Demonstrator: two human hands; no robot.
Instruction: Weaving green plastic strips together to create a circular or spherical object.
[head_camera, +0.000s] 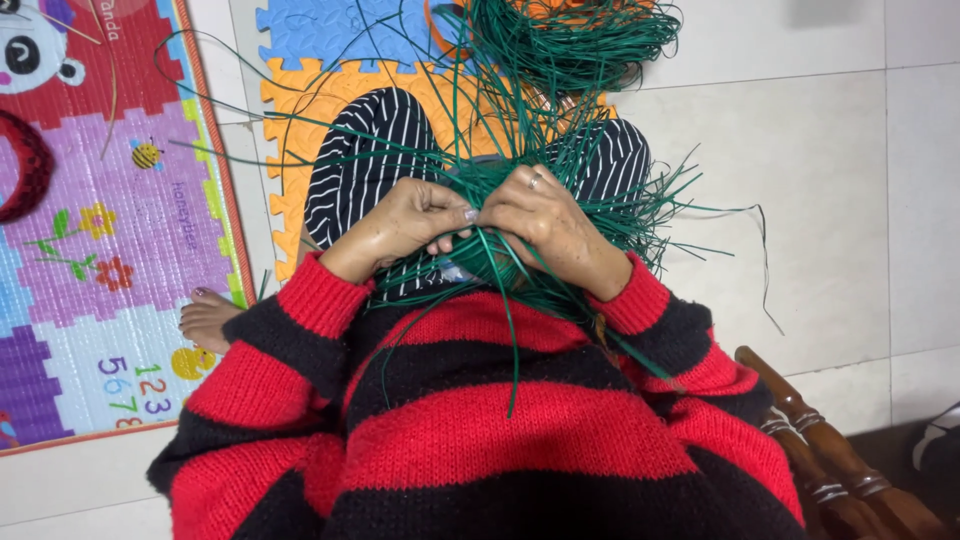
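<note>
No packages, labels, signs or screens show anywhere in view

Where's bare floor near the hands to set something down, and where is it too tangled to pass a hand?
Bare white tile floor lies to the right of the green strands, above the wooden chair arm. A narrower tile strip runs between the play mat and the orange foam tiles. It is crowded around the left hand and right hand, where strands fan out over the lap.
</note>
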